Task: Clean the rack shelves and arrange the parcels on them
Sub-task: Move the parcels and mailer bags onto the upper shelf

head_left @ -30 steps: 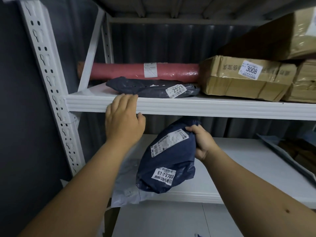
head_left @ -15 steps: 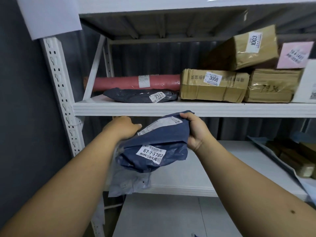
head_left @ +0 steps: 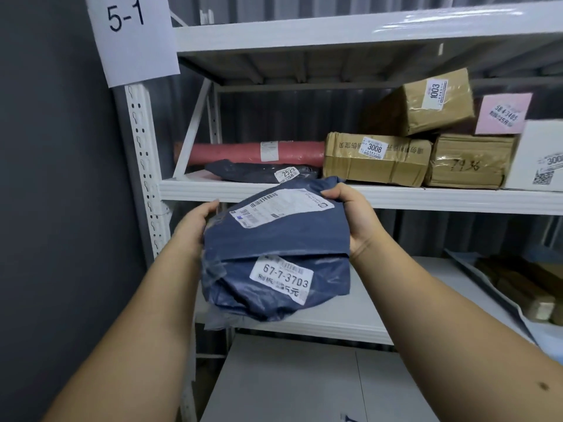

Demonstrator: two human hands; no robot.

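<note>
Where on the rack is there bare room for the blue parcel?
Both hands hold the blue parcel. Free: the lower shelf right of it, and the middle shelf's left corner beside the dark bag. Crowded: the middle shelf from the red roll through the boxes.

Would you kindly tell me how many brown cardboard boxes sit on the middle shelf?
3: the flat brown cardboard box labelled 3008 beside the red roll, the tape-wrapped brown box with handwriting to its right, and the tilted brown box labelled 1003 resting on top. More may be hidden behind.
</note>
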